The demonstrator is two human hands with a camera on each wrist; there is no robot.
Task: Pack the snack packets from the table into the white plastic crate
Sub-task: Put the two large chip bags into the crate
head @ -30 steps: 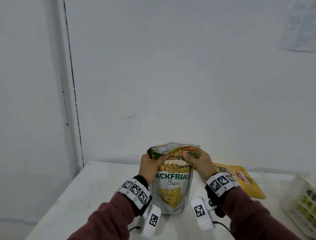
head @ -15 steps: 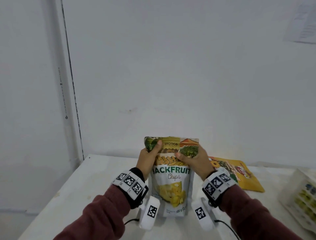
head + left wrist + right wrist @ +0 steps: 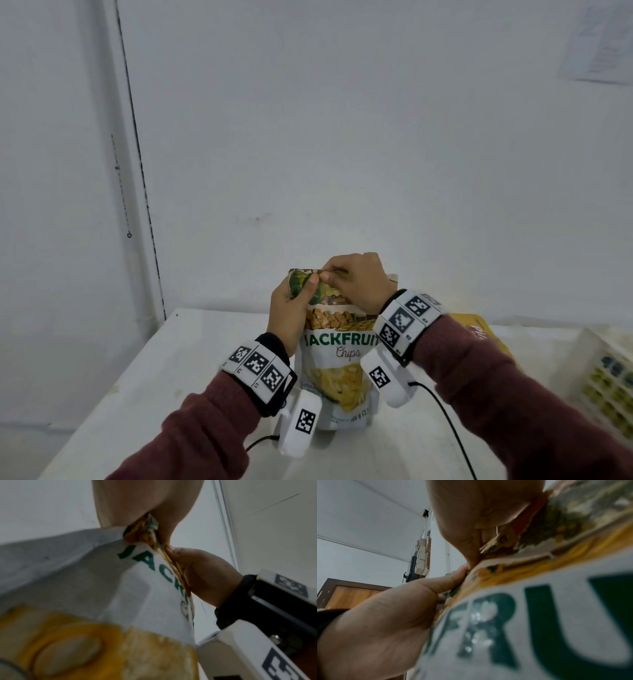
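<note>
- While it stands upright on the table point(image 3: 113, 383), the jackfruit chips pouch point(image 3: 337, 363) looks light and crinkly; its flat top seal seems the best hold.
- Left hand point(image 3: 291, 311) and right hand point(image 3: 359, 281) both pinch that top edge, fingers curled round it.

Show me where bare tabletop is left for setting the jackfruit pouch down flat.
Bare table lies left of the jackfruit pouch, toward the wall corner. It is crowded on the right: a yellow packet lies behind the right hand, with the white crate at the edge. The left hand grips the pouch too.
</note>
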